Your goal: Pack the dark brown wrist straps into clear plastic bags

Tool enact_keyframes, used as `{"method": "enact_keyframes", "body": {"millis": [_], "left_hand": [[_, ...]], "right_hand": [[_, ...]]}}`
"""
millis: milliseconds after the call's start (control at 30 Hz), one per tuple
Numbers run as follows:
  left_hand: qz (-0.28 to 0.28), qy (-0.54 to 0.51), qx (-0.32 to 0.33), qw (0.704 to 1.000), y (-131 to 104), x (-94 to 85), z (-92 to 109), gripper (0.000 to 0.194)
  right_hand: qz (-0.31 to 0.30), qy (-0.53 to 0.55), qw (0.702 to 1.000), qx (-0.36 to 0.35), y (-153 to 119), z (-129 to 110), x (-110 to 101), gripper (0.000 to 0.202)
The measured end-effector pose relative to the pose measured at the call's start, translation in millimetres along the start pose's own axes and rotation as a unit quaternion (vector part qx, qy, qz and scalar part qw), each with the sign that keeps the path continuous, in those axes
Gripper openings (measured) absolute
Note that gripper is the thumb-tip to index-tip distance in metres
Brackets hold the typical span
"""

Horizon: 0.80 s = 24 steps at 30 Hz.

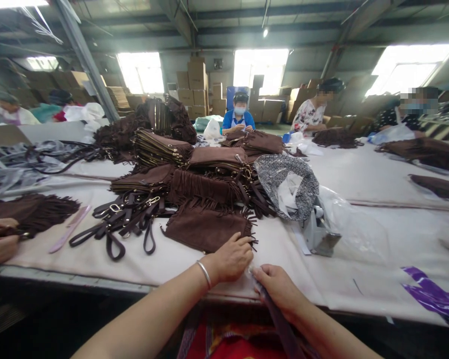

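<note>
My right hand (pixel 279 286) is closed around a long dark strap (pixel 279 319), which hangs down over the table edge towards my lap. My left hand (pixel 232 258), with a silver bangle at its wrist, is curled at the strap's upper end. A small pale, shiny piece shows there between the two hands; its kind is unclear. Just beyond my left fingers lies a dark brown fringed suede pouch (pixel 205 227), flat on the table. To its left is a pile of dark wrist straps (pixel 125 214) with metal clasps.
Stacked brown zip pouches (pixel 160 147) fill the middle of the table (pixel 359 249). A speckled grey cloth hat (pixel 284 182) holds white paper, beside a grey tape dispenser (pixel 322 232). A pink comb (pixel 71 229) lies left, near a co-worker's hands (pixel 0 242). Purple plastic (pixel 434 296) lies right.
</note>
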State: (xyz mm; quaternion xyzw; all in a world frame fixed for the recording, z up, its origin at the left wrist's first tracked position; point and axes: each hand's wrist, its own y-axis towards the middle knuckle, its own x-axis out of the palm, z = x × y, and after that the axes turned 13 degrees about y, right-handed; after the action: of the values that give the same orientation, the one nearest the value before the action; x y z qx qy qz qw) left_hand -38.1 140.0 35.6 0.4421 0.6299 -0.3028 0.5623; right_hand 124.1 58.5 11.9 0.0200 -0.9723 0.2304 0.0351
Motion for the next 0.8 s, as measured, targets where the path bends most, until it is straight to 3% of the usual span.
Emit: {"method": "enact_keyframes", "body": {"millis": [200, 433, 500, 600, 700, 800], "left_hand": [[0.022, 0.037, 0.008, 0.999, 1.6, 6.2, -22.0, 0.017], [-0.018, -0.006, -0.083, 0.996, -7.6, -2.5, -24.3, 0.015], [-0.017, -0.02, -0.103, 0.994, -12.2, -11.7, -17.6, 0.029], [0.0, -0.038, -0.062, 0.997, -17.4, -24.3, -1.0, 0.06], [0.015, -0.038, -0.015, 0.999, -16.2, -20.7, 15.4, 0.037], [0.033, -0.007, -0.019, 0.999, -10.8, -2.1, 18.1, 0.019]], "right_hand": [[0.005, -0.021, 1.0, -0.017, -1.5, -1.4, 3.7, 0.039], [-0.003, 0.004, 1.0, -0.005, -0.5, -2.4, 8.1, 0.037], [-0.001, 0.007, 1.0, -0.004, -0.8, -2.2, 7.5, 0.037], [-0.01, 0.019, 1.0, 0.0, -1.0, -1.5, 7.0, 0.04], [-0.012, 0.027, 1.0, 0.005, -0.5, -0.2, 7.7, 0.042], [-0.005, 0.007, 1.0, 0.003, -0.6, 1.1, 7.8, 0.041]]}}
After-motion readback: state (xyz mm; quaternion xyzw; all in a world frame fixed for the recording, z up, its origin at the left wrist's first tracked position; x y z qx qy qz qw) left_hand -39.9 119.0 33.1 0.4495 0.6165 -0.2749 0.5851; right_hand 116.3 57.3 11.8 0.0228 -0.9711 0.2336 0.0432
